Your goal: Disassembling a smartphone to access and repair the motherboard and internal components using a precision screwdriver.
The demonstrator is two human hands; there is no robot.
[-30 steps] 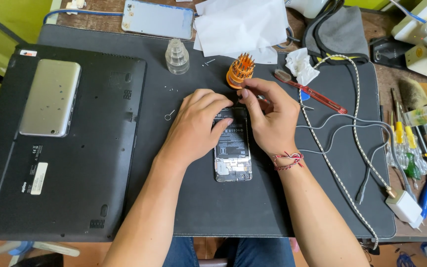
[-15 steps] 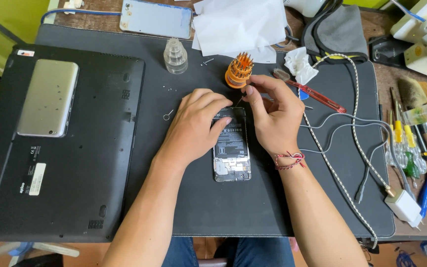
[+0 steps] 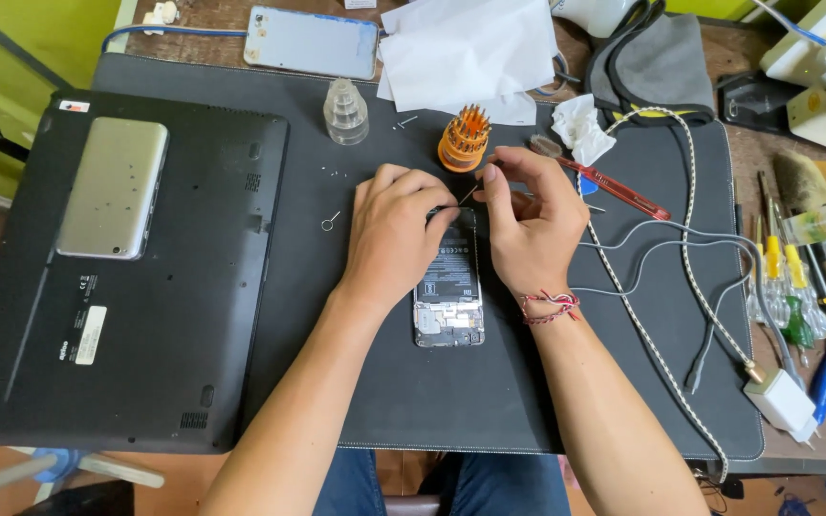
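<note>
Since a moment ago your right hand (image 3: pixel 528 225) has lifted slightly off the opened phone (image 3: pixel 449 291), and the thin tool (image 3: pixel 468 194) now shows between your thumb and forefinger, its shaft slanting down toward the phone's top edge. Before, that hand lay lower over the phone and hid the tool. By the look of it, you are now working the tip at the top end of the phone rather than just steadying it.

Your right fingers (image 3: pixel 494 182) are pinched closed on the tool's upper end; the other fingers curl loosely above the phone. Your left hand (image 3: pixel 392 229) rests on the phone's upper left part, its fingers bent down and pressing there to hold it still, with nothing gripped inside them.

The phone lies back-open on the dark mat (image 3: pixel 356 382), near the middle of the table, its lower half clear of both hands. The orange bit holder (image 3: pixel 463 139) stands just beyond your right fingers, toward the far edge.
</note>
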